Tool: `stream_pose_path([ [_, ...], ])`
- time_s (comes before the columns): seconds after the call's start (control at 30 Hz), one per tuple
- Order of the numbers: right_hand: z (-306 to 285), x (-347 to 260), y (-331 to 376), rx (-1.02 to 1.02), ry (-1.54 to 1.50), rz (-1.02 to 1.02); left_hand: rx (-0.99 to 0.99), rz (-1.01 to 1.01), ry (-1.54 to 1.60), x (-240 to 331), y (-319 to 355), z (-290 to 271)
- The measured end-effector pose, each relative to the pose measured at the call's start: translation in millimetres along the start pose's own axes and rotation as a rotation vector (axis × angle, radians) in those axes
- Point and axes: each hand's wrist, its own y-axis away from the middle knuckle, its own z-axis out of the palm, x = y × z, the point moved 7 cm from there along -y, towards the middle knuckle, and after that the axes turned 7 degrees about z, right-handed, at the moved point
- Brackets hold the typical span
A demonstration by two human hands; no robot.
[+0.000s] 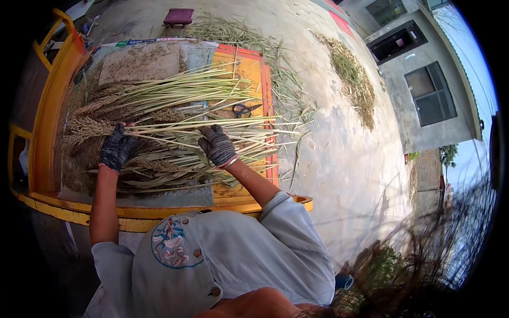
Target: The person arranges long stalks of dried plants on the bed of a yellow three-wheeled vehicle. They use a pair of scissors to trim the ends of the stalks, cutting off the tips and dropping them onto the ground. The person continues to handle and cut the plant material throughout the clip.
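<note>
Both my hands wear dark grey knitted gloves. My left hand (117, 149) is closed around a few sorghum-like stalks (172, 126), just below their brown seed heads (87, 129). Farther along the same stalks, my right hand (217, 146) bends its fingers against them; whether it grips them is hard to see. Beyond my hands lies a pile of pale green stalks (183, 91), seed heads to the left. Nearer to me, under my hands, spreads another layer of stalks with dry leaves (175, 172). Black-handled scissors (244, 110) rest between the piles, right of centre.
The stalks lie on a yellow-orange cart bed (252, 79) with a raised yellow frame (50, 122) at left and a rail (79, 214) before me. Cut leaves (233, 34) litter the concrete beyond. A purple stool (178, 17) stands behind; a grey building (429, 79) is at right.
</note>
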Motion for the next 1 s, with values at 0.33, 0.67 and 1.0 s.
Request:
stream_pose_path([
  [0.33,16,12,2,-0.308,0.240,0.092,-0.022,-0.091,-0.066,-17,-1,-4],
  [0.67,34,26,-2,-0.531,0.084,0.037,-0.136,-0.089,-0.067,-18,-5,0],
  [1.0,93,74,9,-0.510,0.202,-0.187,-0.390,-0.068,-0.134,-18,9,32],
])
